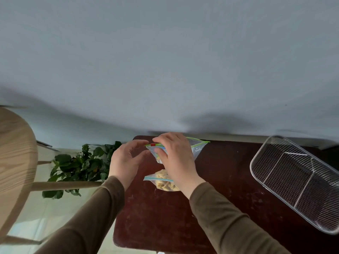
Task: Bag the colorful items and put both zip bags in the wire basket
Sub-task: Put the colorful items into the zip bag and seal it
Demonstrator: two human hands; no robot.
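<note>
A clear zip bag [197, 150] with a green zip strip and a red slider stands at the far edge of the dark red table [220, 189]. Colorful items show faintly inside it. My right hand [176, 158] grips the bag near its top, fingers pinched by the slider. Just left of the bag my left hand [126, 160] hovers with fingers apart, close to the zip's left end, holding nothing. A second zip bag [163, 180] with a blue strip and pale yellow contents lies flat on the table under my right wrist. The wire basket [293, 180] sits empty at the right.
A light wooden round table [14, 162] stands at the left, with a green leafy plant [80, 165] on the floor between it and the red table. A pale wall runs behind the table.
</note>
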